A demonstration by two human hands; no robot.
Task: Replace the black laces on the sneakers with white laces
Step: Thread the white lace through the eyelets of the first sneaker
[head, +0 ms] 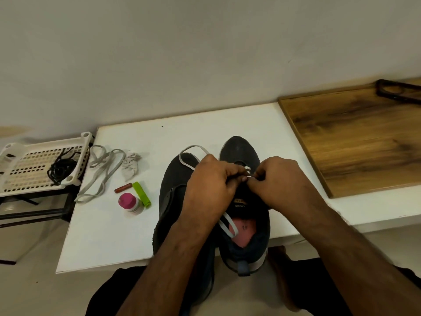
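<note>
From the head camera, two dark sneakers stand side by side on the white table (205,124), toes away from the person. Both hands meet over the right sneaker (245,201), its length running straight out from the body. The left hand (209,179) and right hand (278,179) each pinch the white lace (229,225) at the eyelets. The spare white lace (100,174) lies well left, nearer the left hand.

Plain wall (205,53); white table (109,224)

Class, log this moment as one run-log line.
step: threading white lace | shoe: right-hand sneaker | left hand: pinching lace | right hand: pinching lace | spare white lace: on table
</note>
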